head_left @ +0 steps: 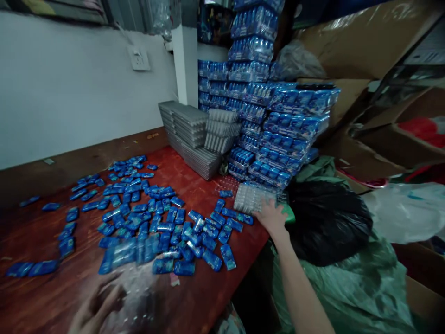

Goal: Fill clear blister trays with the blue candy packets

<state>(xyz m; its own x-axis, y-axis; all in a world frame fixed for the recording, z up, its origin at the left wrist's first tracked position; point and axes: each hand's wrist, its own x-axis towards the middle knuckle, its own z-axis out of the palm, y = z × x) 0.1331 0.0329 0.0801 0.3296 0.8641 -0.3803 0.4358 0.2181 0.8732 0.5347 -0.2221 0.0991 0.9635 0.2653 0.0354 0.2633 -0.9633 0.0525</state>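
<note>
While your right hand [273, 217] spreads its fingers at the clear tray [244, 198], your left hand [99, 304] is too blurred to tell its grip.

open: red tabletop [174, 170] between blue packets [166, 227] and tray stack [193, 149] | right: black bag [330, 222] blocks | front-left: blurred, clearance uncertain

The right grip [273, 217] and forearm [299, 283] are bare.

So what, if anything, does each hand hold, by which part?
Blur hides whether the left hand grips the clear plastic. The right hand is spread at the near edge of the ribbed tray; no grip shows.
</note>
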